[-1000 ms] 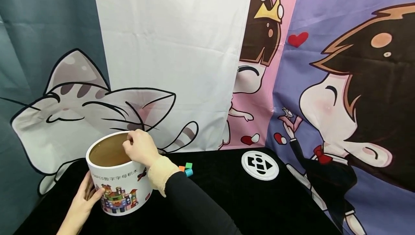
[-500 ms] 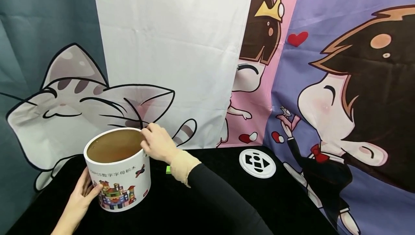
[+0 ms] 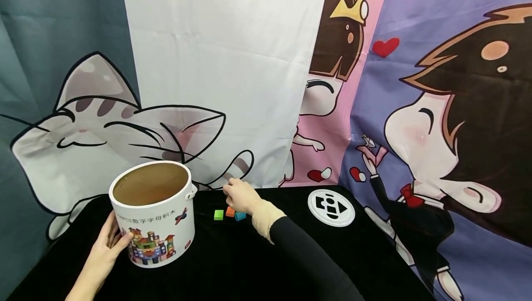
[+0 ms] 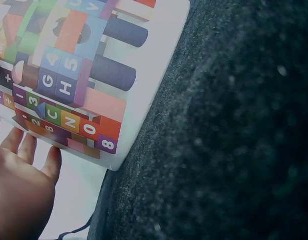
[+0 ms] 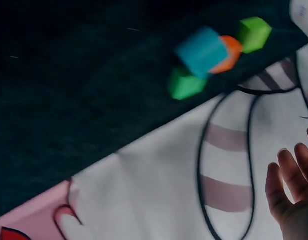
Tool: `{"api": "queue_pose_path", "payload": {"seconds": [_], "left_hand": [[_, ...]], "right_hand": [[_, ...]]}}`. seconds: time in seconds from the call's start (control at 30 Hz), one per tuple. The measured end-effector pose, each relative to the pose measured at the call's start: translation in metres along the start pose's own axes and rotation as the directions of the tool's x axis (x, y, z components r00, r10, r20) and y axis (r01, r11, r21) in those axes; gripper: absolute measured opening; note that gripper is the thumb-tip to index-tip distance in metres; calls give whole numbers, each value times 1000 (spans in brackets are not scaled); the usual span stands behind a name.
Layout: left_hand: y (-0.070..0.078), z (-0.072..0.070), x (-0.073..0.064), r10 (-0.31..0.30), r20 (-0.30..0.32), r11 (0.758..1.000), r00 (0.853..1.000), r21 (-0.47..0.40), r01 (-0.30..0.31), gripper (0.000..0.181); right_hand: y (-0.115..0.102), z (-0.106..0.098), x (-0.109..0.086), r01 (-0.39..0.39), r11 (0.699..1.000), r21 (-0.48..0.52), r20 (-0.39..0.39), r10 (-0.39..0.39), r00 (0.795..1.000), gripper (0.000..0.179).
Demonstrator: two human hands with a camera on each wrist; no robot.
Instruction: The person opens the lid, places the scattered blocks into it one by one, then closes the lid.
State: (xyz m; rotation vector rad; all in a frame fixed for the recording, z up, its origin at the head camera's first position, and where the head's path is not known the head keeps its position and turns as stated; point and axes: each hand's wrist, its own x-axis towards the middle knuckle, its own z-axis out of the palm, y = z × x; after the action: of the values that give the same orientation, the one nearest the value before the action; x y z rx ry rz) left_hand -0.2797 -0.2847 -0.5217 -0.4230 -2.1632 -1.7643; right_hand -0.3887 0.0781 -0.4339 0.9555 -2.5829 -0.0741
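A white bucket (image 3: 162,227) printed with colourful toy blocks stands on the black cloth. My left hand (image 3: 105,248) rests against its near left side, thumb on the printed front; the left wrist view shows extended fingers (image 4: 52,162) touching the wall. Right of the bucket, my right hand (image 3: 243,195) hovers over small blocks, fingers loosely bent and nothing held. The blocks are a lime green cube (image 3: 218,215), an orange block (image 3: 230,212) and a blue block (image 3: 240,216). A second green block (image 5: 186,84) shows only in the right wrist view.
A white round plate with black shape cutouts (image 3: 331,207) lies toward the back right of the black cloth (image 3: 257,255). Behind the cloth's back edge hangs a printed curtain (image 3: 224,84). The bucket's interior shows brown inner wall; its bottom is hidden.
My right hand has left the bucket's right rim and moved right, over the blocks. A handle mount on the rim is uncovered. The left hand stays at the bucket.
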Motion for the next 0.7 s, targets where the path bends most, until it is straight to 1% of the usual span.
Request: {"api": "queue_pose_path", "payload": {"seconds": [0.13, 0.3, 0.4, 0.57, 0.7], "left_hand": [[1, 0, 0, -22, 5, 1000, 1000, -1, 22, 80], [0, 0, 0, -29, 10, 1000, 1000, -3, 30, 80], [-1, -1, 0, -18, 7, 1000, 1000, -8, 18, 80], [-2, -1, 0, 1, 2, 1000, 1000, -22, -1, 80], [-1, 0, 1, -3, 3, 1000, 1000, -25, 3, 80]], "right_hand": [[5, 19, -17, 1, 1000, -27, 51, 1, 999, 11], [6, 36, -33, -35, 999, -32, 134, 39, 990, 4], [6, 44, -39, -36, 999, -38, 141, 41, 989, 3], [5, 51, -44, -17, 999, -46, 123, 23, 992, 4], [5, 53, -45, -17, 1000, -25, 144, 20, 989, 11]]}}
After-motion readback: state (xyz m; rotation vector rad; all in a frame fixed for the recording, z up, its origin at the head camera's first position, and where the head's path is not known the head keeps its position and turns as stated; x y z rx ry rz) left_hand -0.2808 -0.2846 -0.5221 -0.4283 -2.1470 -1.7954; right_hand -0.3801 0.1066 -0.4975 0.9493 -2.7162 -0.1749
